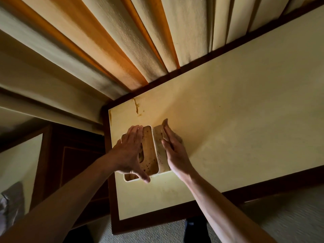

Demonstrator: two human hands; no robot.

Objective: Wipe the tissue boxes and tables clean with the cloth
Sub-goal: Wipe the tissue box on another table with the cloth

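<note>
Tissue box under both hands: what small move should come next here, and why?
Probably slide the right hand, pressing the cloth, down along the tissue box toward its near end. The left hand steadies the box, and brown specks show on its top.

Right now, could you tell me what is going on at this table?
A person is cleaning a stained tissue box on the cream table. The left hand steadies the box from its left side, and the right hand presses a cloth flat against its right side. Brown streaks remain near the table's far corner.
</note>
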